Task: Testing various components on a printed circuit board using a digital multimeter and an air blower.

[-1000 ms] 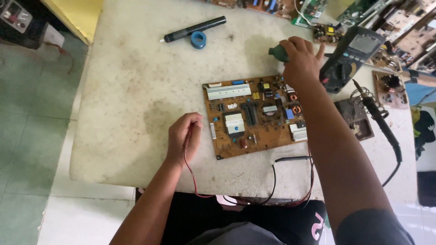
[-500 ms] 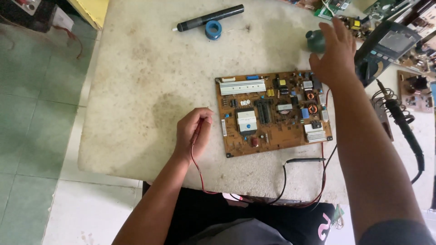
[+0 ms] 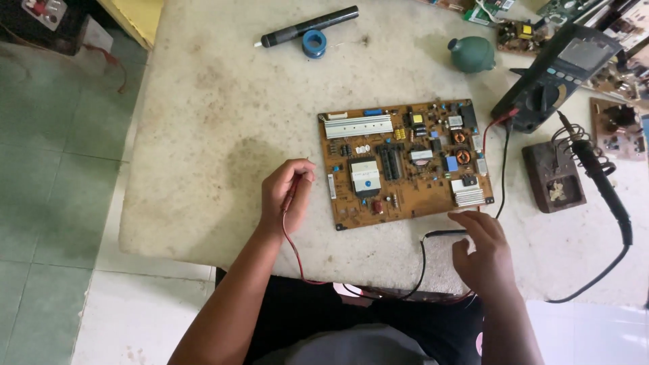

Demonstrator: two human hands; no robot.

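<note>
A brown circuit board (image 3: 404, 162) lies mid-frame on the counter (image 3: 203, 135). Left hand (image 3: 287, 192) fingers pinch the red probe lead (image 3: 292, 233); right hand (image 3: 483, 253), back from the green bulb (image 3: 471, 54), reaches open-fingered toward the black probe (image 3: 446, 234).

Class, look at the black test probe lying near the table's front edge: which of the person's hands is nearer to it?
Right. The right hand hovers just beside the black probe, fingertips almost on it. The left hand is across the circuit board, holding the red probe.
</note>
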